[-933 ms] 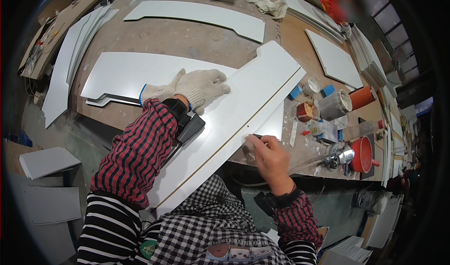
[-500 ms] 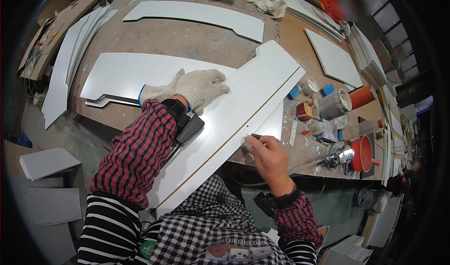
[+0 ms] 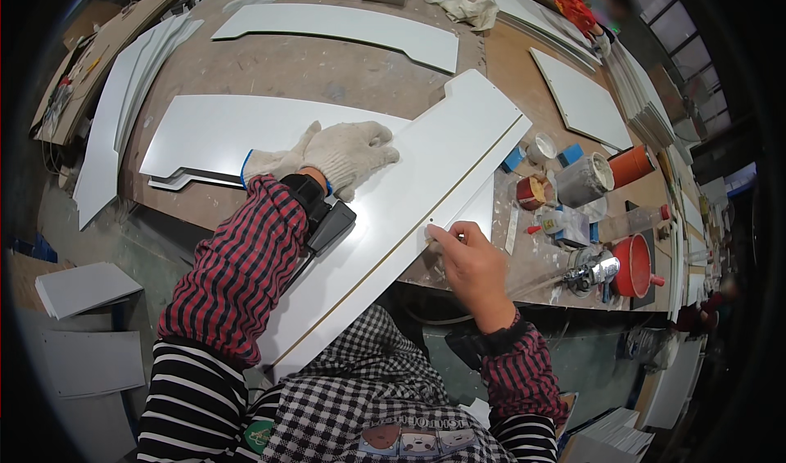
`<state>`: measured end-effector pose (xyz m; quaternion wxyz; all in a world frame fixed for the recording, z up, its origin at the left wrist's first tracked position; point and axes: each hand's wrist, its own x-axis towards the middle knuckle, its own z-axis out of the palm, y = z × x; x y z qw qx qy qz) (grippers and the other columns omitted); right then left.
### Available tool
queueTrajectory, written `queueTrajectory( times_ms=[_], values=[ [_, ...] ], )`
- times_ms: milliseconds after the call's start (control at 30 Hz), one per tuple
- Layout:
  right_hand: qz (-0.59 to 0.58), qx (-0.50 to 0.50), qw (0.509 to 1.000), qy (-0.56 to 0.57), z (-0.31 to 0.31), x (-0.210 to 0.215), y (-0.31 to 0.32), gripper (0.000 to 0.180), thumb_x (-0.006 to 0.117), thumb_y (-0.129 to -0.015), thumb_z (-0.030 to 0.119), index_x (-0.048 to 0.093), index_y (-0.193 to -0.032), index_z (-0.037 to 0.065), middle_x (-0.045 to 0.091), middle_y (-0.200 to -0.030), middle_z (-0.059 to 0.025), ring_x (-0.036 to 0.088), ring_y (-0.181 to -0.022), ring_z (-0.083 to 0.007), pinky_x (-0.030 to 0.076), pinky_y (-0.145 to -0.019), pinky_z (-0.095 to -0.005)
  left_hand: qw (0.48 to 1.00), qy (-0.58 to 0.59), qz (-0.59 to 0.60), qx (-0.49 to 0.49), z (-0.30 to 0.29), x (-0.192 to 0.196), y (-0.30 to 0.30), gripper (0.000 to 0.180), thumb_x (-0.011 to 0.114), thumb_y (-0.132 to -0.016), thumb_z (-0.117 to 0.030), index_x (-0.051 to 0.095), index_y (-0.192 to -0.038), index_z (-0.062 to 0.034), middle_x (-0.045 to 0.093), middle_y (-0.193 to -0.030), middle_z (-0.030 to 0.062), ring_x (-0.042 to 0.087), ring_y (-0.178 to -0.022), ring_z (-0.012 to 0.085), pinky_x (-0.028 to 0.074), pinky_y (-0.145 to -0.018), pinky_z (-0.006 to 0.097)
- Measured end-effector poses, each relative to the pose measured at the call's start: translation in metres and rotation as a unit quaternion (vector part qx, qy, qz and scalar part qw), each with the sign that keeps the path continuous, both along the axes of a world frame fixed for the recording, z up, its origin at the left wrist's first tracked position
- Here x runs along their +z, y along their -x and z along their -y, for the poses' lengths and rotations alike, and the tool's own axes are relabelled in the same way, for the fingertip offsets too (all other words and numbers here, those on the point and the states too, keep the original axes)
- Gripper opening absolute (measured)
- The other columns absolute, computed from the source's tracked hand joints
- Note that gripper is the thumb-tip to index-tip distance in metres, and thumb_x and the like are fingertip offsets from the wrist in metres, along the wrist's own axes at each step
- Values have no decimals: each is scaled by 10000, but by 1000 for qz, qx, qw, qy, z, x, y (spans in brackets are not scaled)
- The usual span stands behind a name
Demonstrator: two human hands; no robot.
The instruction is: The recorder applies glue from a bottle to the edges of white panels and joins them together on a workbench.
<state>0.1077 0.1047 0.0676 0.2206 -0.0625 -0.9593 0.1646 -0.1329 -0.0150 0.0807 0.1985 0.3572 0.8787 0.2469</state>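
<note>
The long white panel (image 3: 393, 217) lies slantwise on the counter (image 3: 327, 70), its near end over the counter edge. Since 0.9 s ago almost nothing has shifted: the panel is still pinned by the gloved left hand (image 3: 348, 152), laid flat and open. The right hand (image 3: 463, 254) stays pinched at the panel's grooved edge; what it pinches cannot be told. Right of the panel, a red funnel (image 3: 632, 265) and a grey tub (image 3: 585, 180) crowd the counter.

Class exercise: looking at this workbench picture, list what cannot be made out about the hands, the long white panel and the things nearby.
- Head view: what the right hand pinches at the panel edge; too small, fingers cover it.
- The panel's near end; hidden by the checked apron.
- The left hand itself; covered by a glove.
- Contents of the pots; too small.
</note>
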Motion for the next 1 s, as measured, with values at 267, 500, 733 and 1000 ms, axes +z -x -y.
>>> queueTrajectory(
  times_ms=[267,500,733,1000],
  values=[
    [10,14,1000,6,2,-5,-2,350,627,-761,5,699,-1066,161,579,-860,-41,615,-706,-234,500,-576,-347,1000,-5,0,2,-1,1,0,556,642,-837,-454,613,-1238,-70,696,-1055,151,668,-952,289,511,-830,367],
    [1,-12,999,44,2,-6,-2,353,626,-751,-9,701,-1053,157,585,-884,-43,624,-724,-239,504,-582,-352,999,-16,45,17,1,1,-2,548,637,-848,-451,612,-1238,-68,693,-1064,159,664,-966,292,509,-846,362],
    [-3,25,1000,14,6,-9,-5,377,622,-722,-31,698,-1045,146,582,-879,-49,622,-728,-238,505,-589,-350,1000,6,9,6,-1,3,-2,540,637,-857,-442,605,-1247,-69,690,-1077,160,667,-955,283,510,-840,360],
    [4,25,999,24,5,-8,-7,403,615,-708,-44,694,-1057,141,581,-893,-52,615,-734,-242,505,-599,-346,1000,18,21,9,-1,4,0,549,629,-859,-468,607,-1247,-81,683,-1099,160,662,-976,285,506,-856,359]
  ],
)
